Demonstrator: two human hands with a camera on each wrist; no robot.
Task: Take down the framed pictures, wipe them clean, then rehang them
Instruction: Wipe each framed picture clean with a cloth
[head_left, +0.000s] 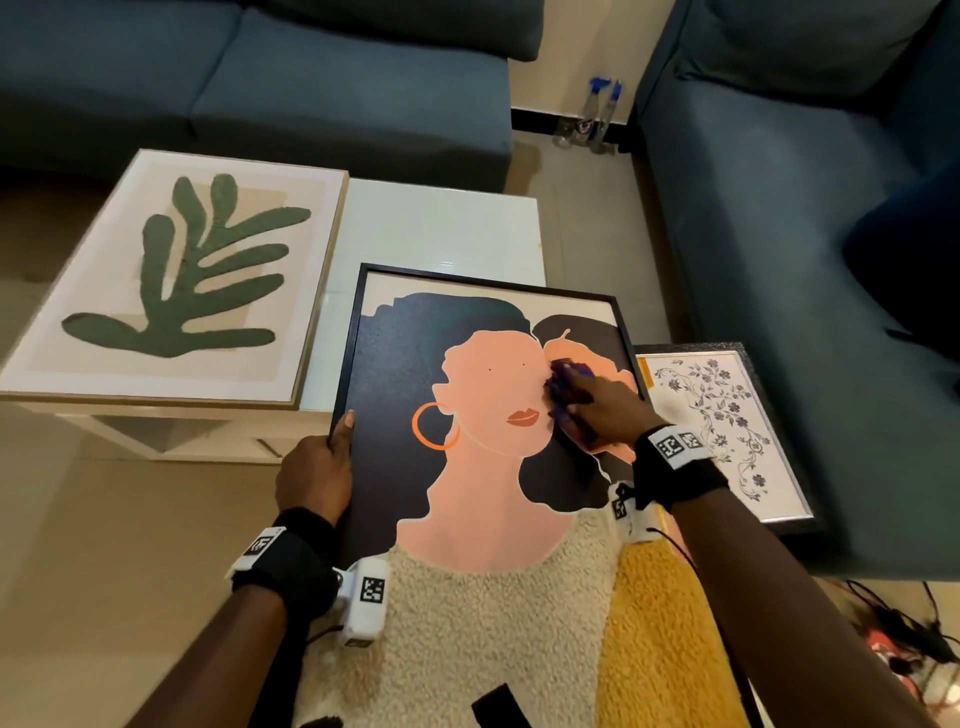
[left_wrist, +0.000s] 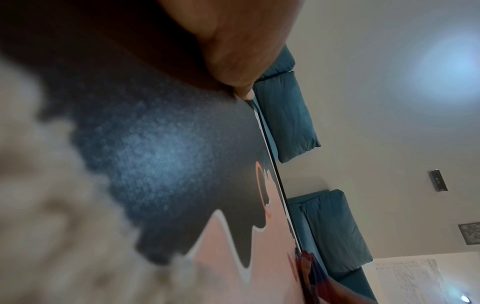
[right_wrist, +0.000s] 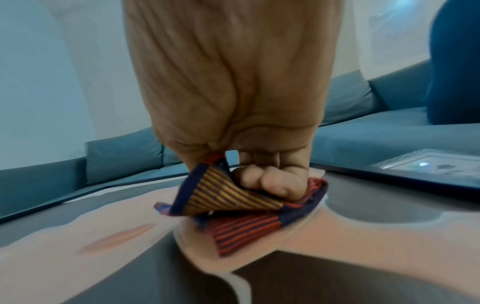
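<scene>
A black-framed picture of a woman with an orange hoop earring (head_left: 483, 415) lies tilted toward me, its far edge on the white table (head_left: 441, 228). My left hand (head_left: 322, 467) grips the frame's left edge, thumb on the glass (left_wrist: 241, 86). My right hand (head_left: 597, 405) presses a folded striped cloth (head_left: 563, 382) against the glass at the picture's right side; in the right wrist view my curled fingers (right_wrist: 270, 183) hold the cloth (right_wrist: 233, 203) down on the picture (right_wrist: 130, 236).
A light-framed green leaf picture (head_left: 171, 275) lies on the table's left half. A floral picture in a dark frame (head_left: 727, 431) rests on the blue sofa (head_left: 779, 234) at right. Spray bottles (head_left: 597, 114) stand on the floor between sofas. Cables (head_left: 909, 634) trail at lower right.
</scene>
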